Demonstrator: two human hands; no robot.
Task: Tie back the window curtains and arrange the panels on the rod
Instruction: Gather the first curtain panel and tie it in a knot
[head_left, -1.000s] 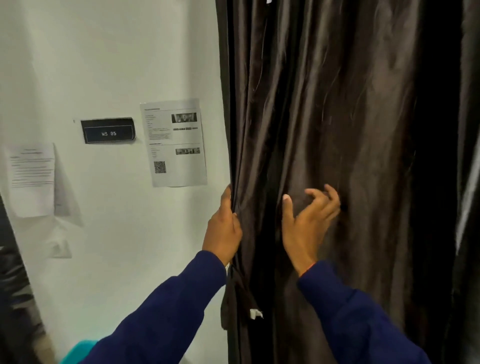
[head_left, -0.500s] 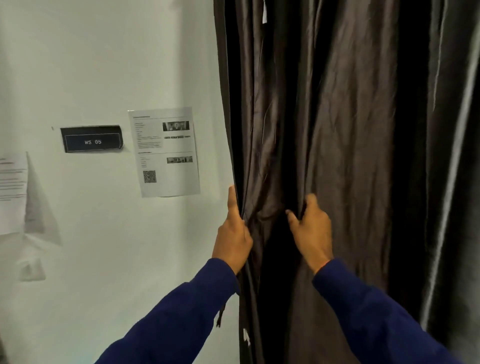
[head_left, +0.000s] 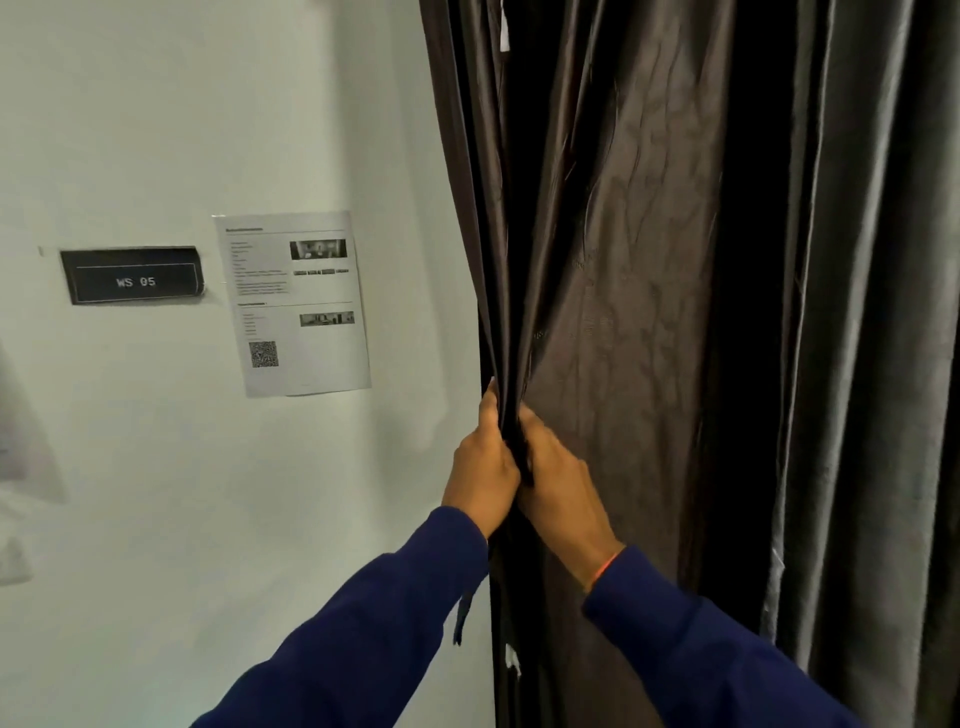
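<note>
Since the frame half a second back, the right hand (head_left: 558, 483) has closed the gap to the left hand (head_left: 483, 475); the two now touch, with the gathered folds bunched between them. Earlier they sat apart on the fabric.

Pose: both arms in dark blue sleeves (head_left: 363, 623) reach up and forward from the lower edge of view. Left hand, thumb pointing up, is curled round the curtain's left edge. Right hand is wrapped round the same bunch from the right; its fingertips are hidden in the cloth. An orange band shows at the right wrist.

Count: two hands, one dark brown curtain (head_left: 623, 260) hanging right of centre beside the white wall (head_left: 208, 104), a greyer panel (head_left: 872, 312) further right. On the wall: one black sign (head_left: 132, 275) reading WS 05, one printed sheet (head_left: 293, 304) just right of it.
</note>
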